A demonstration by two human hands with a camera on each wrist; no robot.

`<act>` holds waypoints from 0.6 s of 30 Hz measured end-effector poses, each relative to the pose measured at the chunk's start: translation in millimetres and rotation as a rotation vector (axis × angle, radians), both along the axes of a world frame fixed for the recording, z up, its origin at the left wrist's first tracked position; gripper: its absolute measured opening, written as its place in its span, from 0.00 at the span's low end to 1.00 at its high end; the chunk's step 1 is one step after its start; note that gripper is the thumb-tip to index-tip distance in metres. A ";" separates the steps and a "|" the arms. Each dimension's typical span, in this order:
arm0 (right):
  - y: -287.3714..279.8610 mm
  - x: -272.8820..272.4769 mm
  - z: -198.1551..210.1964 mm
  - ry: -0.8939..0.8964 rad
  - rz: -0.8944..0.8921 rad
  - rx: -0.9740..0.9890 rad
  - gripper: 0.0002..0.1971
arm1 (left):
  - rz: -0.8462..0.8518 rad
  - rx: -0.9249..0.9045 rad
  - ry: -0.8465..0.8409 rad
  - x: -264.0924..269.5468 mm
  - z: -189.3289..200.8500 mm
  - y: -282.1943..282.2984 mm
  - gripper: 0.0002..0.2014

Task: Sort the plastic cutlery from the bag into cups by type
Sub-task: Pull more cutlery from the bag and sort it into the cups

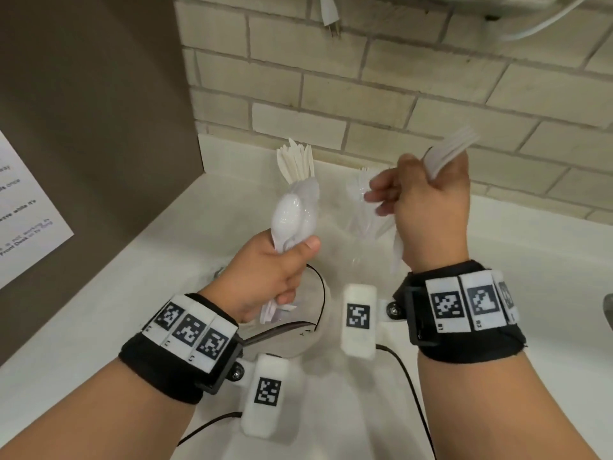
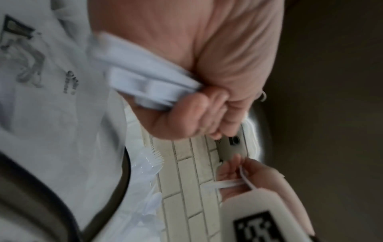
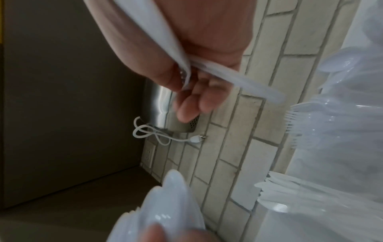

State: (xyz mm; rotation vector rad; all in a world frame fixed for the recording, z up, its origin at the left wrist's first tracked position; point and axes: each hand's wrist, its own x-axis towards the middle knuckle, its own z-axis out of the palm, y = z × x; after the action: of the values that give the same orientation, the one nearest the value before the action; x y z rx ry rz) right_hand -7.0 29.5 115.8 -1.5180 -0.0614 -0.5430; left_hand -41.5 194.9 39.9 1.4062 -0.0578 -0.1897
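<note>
My left hand [image 1: 278,277] grips a bunch of white plastic spoons [image 1: 292,217] by the handles, bowls pointing up; their handle ends [image 2: 145,85] stick out of the fist. My right hand [image 1: 431,207] holds several white forks [image 1: 446,156], tines up toward the wall, with a handle showing below the wrist. In the right wrist view the cutlery [image 3: 238,81] crosses the palm while the fingers [image 3: 192,104] lie fairly straight. Behind the hands stand a clear cup of knives [image 1: 297,162] and a clear cup of forks [image 1: 363,197].
The cups stand on a white counter [image 1: 166,260] against a pale brick wall [image 1: 365,94]. A brown panel [image 1: 99,111] with a paper notice closes the left side. Black cables [image 1: 408,376] run over the counter near me. A loose white plug cord [image 3: 165,137] hangs on the wall.
</note>
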 end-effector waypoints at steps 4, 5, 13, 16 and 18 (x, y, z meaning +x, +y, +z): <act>7.5 -3.7 -15.7 0.149 0.113 -0.076 0.18 | -0.254 -0.288 0.105 -6.8 10.1 3.9 0.07; 10.5 -5.4 -18.6 0.177 0.162 -0.067 0.25 | -0.285 -0.265 0.093 -7.7 11.4 3.9 0.06; 22.1 -16.7 -26.2 0.384 0.549 0.097 0.07 | -0.599 -0.585 0.226 3.6 2.2 12.2 0.15; 23.0 -21.2 -24.5 0.353 0.561 -0.018 0.14 | -0.624 -0.643 0.253 4.4 -0.5 12.4 0.15; 20.0 -22.3 -22.9 0.326 0.538 -0.063 0.14 | -0.596 -0.681 0.282 4.1 -4.1 14.1 0.12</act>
State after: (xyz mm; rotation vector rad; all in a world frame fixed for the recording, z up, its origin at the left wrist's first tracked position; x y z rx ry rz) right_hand -29.2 49.4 92.9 -1.5532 -0.2274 0.1377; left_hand -37.4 208.9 35.8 0.6415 -0.2822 -0.7837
